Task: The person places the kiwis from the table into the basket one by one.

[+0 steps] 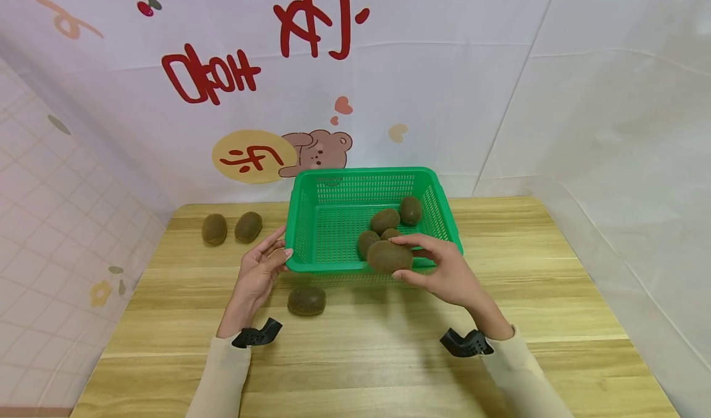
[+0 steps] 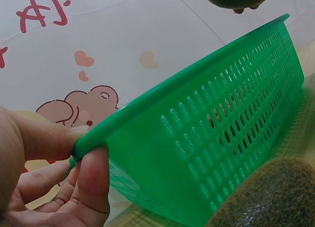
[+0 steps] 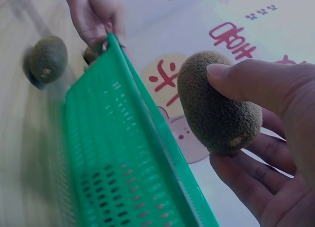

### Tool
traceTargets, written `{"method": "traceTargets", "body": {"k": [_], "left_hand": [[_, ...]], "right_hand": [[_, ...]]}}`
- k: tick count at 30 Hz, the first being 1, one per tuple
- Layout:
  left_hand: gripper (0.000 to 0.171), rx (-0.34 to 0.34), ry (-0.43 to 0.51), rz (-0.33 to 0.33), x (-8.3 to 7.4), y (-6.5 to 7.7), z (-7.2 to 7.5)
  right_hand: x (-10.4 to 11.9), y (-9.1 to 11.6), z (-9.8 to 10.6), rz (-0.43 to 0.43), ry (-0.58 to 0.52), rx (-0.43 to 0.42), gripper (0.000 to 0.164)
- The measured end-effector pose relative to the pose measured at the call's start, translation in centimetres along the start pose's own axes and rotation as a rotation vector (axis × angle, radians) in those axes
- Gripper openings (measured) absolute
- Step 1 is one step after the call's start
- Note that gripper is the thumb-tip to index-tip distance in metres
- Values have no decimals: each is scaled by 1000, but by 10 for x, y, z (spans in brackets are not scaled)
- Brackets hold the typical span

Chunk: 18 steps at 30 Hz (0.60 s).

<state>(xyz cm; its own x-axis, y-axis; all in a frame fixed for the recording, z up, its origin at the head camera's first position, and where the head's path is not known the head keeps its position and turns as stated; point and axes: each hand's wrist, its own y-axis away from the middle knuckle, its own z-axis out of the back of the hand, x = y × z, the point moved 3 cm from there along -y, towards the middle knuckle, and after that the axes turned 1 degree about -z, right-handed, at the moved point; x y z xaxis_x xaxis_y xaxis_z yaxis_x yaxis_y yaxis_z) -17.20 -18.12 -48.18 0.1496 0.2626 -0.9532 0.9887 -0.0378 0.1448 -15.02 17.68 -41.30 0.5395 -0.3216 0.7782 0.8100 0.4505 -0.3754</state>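
A brown kiwi [image 1: 390, 257] is pinched between the thumb and fingers of my right hand [image 1: 447, 274], just above the near rim of the green basket [image 1: 333, 267]. In the right wrist view that kiwi [image 3: 216, 104] hangs beside the basket's edge. With thumb and fingers, my left hand [image 1: 258, 273] grips the basket's left front corner; the left wrist view shows the thumb [image 2: 49, 138] on the rim. Inside the basket, at its right side, lie several kiwis [image 1: 384, 220]. One kiwi [image 1: 307, 300] sits on the table in front of the basket, near my left hand.
Two more kiwis [image 1: 214, 229] lie at the table's back left. The wooden table [image 1: 355, 362] meets a white printed cloth wall [image 1: 416, 97] behind the basket, with cloth walls at both sides. Each wrist wears a black mount [image 1: 466, 342].
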Motion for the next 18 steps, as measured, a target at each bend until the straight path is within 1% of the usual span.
{"method": "traceTargets", "body": {"k": [3, 12, 18], "left_hand": [[65, 0, -1, 2, 0, 0, 0], [65, 3, 12, 8, -1, -1, -1], [66, 3, 23, 0, -1, 0, -1]], "right_hand": [[-4, -3, 7, -20, 22, -21, 52], [-19, -9, 22, -70, 155, -89, 52], [-23, -12, 31, -61, 208, -113, 53]]}}
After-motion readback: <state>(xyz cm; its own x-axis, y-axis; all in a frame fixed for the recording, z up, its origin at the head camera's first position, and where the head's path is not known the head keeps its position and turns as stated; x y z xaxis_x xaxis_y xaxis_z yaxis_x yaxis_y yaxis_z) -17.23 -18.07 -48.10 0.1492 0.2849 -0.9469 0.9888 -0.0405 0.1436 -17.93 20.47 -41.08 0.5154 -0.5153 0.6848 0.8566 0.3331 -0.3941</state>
